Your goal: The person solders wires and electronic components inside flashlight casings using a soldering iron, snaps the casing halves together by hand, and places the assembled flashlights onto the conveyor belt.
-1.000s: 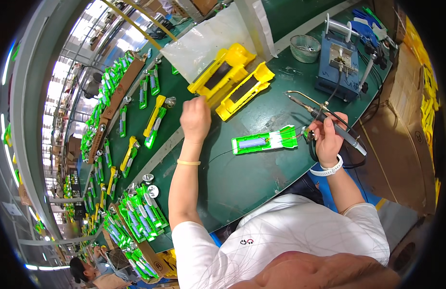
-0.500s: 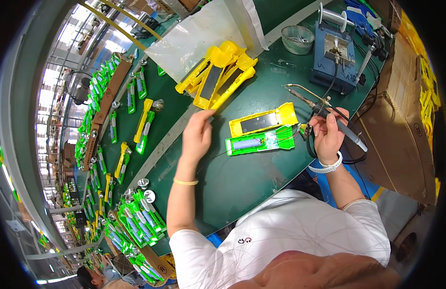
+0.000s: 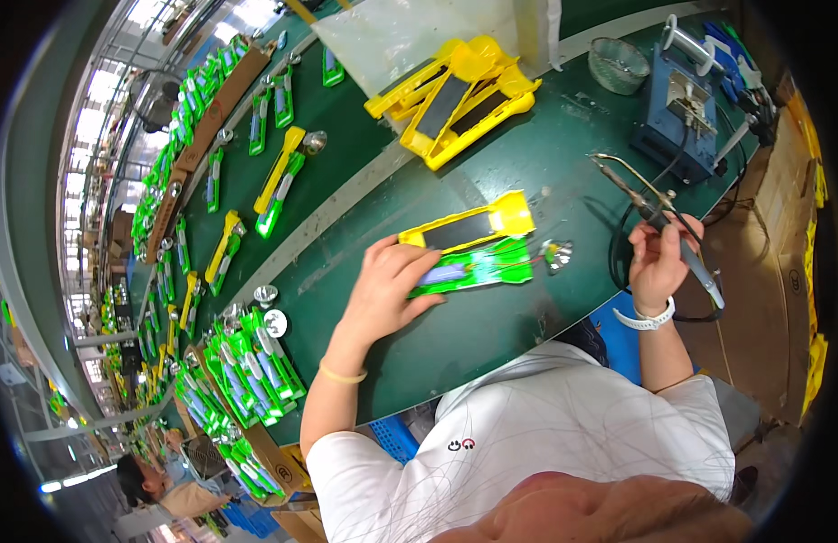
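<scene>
My left hand (image 3: 389, 288) is closed over the left end of a green plastic housing (image 3: 518, 268) and the yellow housing (image 3: 512, 217) lying along its far side, thumb on the near edge. Inside the green half sit a blue battery cell (image 3: 448, 272) and thin wires. Those wires run to a small shiny reflector (image 3: 557, 256) on the table, just off the housing's right end. In my right hand (image 3: 658, 262) is a soldering iron (image 3: 701, 273), held like a pen, its tip raised toward the far left, apart from the housings.
Several yellow housings (image 3: 455, 101) are piled at the far middle by a plastic sheet. A blue soldering station (image 3: 677, 122) with a solder spool and a glass bowl (image 3: 618, 65) stand far right. Green housings (image 3: 256, 366) fill a box at left; a co-worker (image 3: 165, 484) sits lower left.
My left hand has come from beside the yellow pile to the left end of the green and yellow housings. My right hand still holds the soldering iron. The whole view has shifted somewhat.
</scene>
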Tool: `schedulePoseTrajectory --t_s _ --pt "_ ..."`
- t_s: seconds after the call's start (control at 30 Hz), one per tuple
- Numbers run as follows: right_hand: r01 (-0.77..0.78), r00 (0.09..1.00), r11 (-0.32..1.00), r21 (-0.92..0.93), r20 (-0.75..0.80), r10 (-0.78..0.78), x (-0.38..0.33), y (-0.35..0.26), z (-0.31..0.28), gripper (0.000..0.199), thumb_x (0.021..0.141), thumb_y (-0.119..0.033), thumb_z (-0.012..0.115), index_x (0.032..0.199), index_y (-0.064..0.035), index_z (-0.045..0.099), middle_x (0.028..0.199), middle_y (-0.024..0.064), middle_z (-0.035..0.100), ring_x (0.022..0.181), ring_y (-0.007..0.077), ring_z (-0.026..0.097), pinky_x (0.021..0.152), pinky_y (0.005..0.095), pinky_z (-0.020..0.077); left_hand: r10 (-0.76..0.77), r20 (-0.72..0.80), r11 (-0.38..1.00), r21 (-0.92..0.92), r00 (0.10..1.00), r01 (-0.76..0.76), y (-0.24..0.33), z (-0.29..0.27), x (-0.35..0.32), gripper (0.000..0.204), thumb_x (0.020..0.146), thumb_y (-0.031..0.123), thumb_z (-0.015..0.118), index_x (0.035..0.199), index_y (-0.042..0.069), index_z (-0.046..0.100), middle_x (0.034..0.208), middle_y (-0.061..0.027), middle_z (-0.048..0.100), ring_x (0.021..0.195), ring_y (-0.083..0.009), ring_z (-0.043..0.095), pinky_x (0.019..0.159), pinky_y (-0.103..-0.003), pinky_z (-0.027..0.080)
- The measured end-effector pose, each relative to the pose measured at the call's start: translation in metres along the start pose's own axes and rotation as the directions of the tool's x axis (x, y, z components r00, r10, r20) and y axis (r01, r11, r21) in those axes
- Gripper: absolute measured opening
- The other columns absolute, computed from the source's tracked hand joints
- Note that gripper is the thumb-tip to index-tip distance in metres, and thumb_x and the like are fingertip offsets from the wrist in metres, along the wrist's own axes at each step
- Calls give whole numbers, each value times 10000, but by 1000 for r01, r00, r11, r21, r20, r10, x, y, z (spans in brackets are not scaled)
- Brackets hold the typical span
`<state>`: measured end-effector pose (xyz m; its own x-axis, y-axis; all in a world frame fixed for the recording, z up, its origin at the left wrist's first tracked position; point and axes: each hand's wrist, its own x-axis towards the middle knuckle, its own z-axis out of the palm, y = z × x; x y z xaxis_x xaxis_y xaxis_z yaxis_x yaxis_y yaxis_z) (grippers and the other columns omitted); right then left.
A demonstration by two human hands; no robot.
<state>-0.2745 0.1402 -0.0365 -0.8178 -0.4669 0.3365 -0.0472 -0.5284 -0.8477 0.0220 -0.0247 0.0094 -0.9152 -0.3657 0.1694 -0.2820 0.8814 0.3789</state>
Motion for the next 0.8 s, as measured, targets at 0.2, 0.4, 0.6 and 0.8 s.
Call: schedulePoseTrajectory --t_s 0.2,0.4,0.6,0.8 --pt "-12 972 994 112 236 -15 -17 -21 42 343 844 -260 585 1023 -42 390 827 90 509 516 160 553 396 209 391 -114 -295 960 212 948 182 30 5 -39 357 696 81 686 1043 30 618 1115 -87 593 920 -249 552 793 -343 436" --pt "-459 802 886 68 460 380 -47 -3 64 194 847 -48 529 955 -57 368 734 66 509 517 99 512 440 207 389 -304 -451 944 -260 839 202 43 35 -24 180 694 41 701 869 73 671 820 -65 649 673 -204 573 630 -293 453" --pt "-520 713 852 -54 523 468 -50 -5 64 215 834 -4 534 906 -55 338 702 61 504 516 88 492 467 224 421 -340 -344 935 -227 875 274 45 27 -21 129 690 38 696 803 53 636 789 -83 548 661 -218 536 618 -301 445" --pt "-470 708 876 -112 544 450 -54 4 62 239 821 -16 569 903 -48 347 696 46 508 517 74 499 456 213 418 -428 -282 898 -239 859 369 42 26 -21 138 677 28 682 788 37 600 830 -98 476 751 -235 495 594 -320 441"
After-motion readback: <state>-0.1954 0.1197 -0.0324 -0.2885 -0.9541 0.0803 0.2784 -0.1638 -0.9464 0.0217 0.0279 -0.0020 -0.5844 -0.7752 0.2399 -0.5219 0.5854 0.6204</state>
